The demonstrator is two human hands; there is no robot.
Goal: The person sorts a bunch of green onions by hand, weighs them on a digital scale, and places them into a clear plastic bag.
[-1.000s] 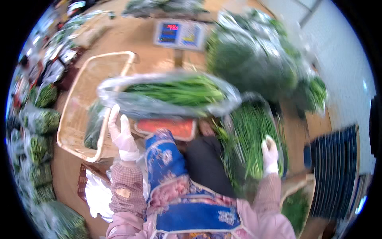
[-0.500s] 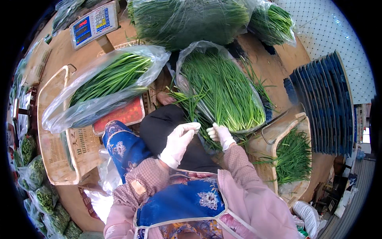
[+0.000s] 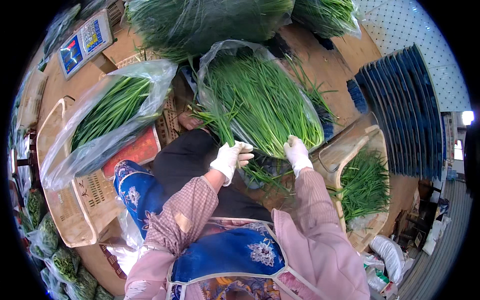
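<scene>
An open clear plastic bag (image 3: 206, 62) lies in front of me, filled with long green chives (image 3: 265, 100) whose pale ends point toward me. My left hand (image 3: 230, 159), in a white glove, is closed around a loose bunch at the bag's near left side. Its leaves run up and away from the fingers. On the near edge of the pile, my gloved right hand (image 3: 297, 154) pinches the pale ends of some chives; its fingertips are partly hidden among them. Loose stalks (image 3: 262, 172) hang between the two hands.
At left, another bag of chives (image 3: 110, 110) rests over a red-topped surface (image 3: 132, 150) and a beige crate (image 3: 65, 210). A scale display (image 3: 86, 42) stands behind it. At right are a crate of loose chives (image 3: 365, 185) and stacked dark blue slatted pieces (image 3: 400, 115). Large bagged bundles (image 3: 210, 25) lie ahead.
The view has shifted, so the surroundings sit farther left and higher. My left hand has come to the loose chives and closed on them. My right hand has moved onto the pile's near edge.
</scene>
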